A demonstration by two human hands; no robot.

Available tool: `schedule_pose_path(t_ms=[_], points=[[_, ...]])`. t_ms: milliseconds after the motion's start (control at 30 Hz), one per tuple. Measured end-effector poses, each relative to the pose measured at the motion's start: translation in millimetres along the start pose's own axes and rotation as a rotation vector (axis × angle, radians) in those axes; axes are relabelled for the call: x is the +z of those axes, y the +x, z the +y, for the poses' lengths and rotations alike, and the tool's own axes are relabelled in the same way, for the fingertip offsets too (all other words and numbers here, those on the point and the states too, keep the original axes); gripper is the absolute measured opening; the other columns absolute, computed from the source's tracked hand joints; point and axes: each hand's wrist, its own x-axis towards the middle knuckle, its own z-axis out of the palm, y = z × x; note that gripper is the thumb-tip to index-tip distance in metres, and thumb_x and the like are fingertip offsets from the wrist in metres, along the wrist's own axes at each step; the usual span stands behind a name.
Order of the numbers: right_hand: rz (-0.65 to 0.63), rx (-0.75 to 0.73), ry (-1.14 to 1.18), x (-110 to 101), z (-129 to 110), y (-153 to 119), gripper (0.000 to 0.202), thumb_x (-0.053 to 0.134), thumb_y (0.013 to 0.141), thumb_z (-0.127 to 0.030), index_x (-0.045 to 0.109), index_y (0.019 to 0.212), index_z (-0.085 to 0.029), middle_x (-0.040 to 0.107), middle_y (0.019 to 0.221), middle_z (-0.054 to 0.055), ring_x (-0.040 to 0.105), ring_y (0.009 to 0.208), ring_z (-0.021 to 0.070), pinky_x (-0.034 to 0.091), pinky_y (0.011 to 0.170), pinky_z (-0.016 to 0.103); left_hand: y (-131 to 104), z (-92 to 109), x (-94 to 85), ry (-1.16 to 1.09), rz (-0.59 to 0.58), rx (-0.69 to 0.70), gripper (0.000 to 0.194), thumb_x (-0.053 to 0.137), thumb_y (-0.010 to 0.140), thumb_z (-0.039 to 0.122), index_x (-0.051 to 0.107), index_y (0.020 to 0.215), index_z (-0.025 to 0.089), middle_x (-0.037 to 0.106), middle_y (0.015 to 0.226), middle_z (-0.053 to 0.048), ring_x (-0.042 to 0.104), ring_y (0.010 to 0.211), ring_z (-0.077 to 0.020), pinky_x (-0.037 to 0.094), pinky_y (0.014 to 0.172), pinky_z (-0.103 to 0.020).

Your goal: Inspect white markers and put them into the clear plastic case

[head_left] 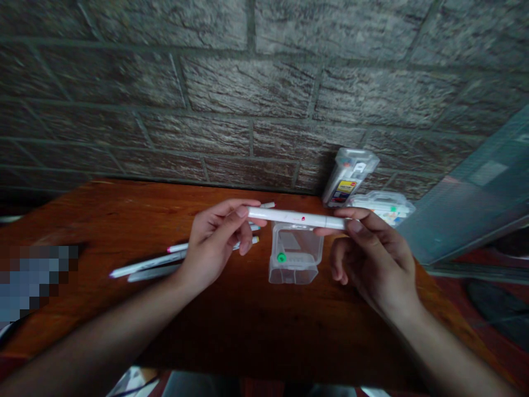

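Observation:
A white marker [289, 216] with a small red mark is held level above the table between both hands. My left hand [219, 237] pinches its left end between thumb and fingers. At the right end, the thumb and fingers of my right hand [374, 253] grip it. Beneath the marker stands an open clear plastic case [294, 270] with a green round piece [281, 257] on it. Several other markers [149, 263] lie on the table around and behind my left hand, partly hidden by it.
The brown wooden table [231, 320] meets a stone-block wall [248, 82]. Near the wall at the right, a clear case [349, 176] with a yellow label stands beside a second clear case [384, 205]. A greenish panel [471, 187] rises at the right edge.

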Motion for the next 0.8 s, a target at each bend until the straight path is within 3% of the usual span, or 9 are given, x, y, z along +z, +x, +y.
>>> schedule_pose_path(t_ms=[100, 300, 433, 800], points=[[-0.012, 0.013, 0.022, 0.0, -0.5, -0.3, 0.018, 0.071, 0.101, -0.04, 0.068, 0.113, -0.027, 0.085, 0.1, 0.006, 0.064, 0.04, 0.0123, 0.044, 0.033, 0.023, 0.9, 0.5, 0.2, -0.002, 0.022, -0.004, 0.022, 0.08, 0.091, 0.033, 0.084, 0.106, 0.017, 0.069, 0.063, 0.0, 0.051, 0.045, -0.0096, 0.039, 0.045, -0.023], [-0.007, 0.017, 0.026, 0.6, -1.7, -0.5, 0.017, 0.071, 0.102, -0.04, 0.068, 0.113, -0.027, 0.086, 0.1, 0.005, 0.064, 0.04, 0.0121, 0.045, 0.033, 0.022, 0.3, -0.3, 0.4, -0.014, 0.028, 0.004, 0.021, 0.078, 0.091, 0.03, 0.085, 0.107, 0.018, 0.08, 0.082, -0.005, 0.053, 0.046, -0.0085, 0.04, 0.045, -0.023], [0.004, 0.024, 0.033, 2.0, -2.8, -0.1, 0.017, 0.071, 0.101, -0.04, 0.069, 0.112, -0.027, 0.085, 0.098, 0.005, 0.064, 0.039, 0.0124, 0.045, 0.033, 0.022, -0.3, -0.2, 0.2, -0.003, 0.029, 0.003, 0.02, 0.077, 0.091, 0.03, 0.085, 0.106, 0.019, 0.078, 0.076, -0.004, 0.052, 0.045, -0.0093, 0.04, 0.045, -0.023], [-0.006, 0.009, 0.074, 2.5, -2.6, -0.7, 0.013, 0.066, 0.104, -0.036, 0.071, 0.112, -0.026, 0.086, 0.097, 0.006, 0.066, 0.04, 0.0126, 0.046, 0.033, 0.02, 0.3, -2.3, -2.0, -0.022, -0.008, 0.025, 0.02, 0.075, 0.095, 0.028, 0.086, 0.109, 0.02, 0.082, 0.085, -0.007, 0.054, 0.046, -0.008, 0.041, 0.046, -0.022]])
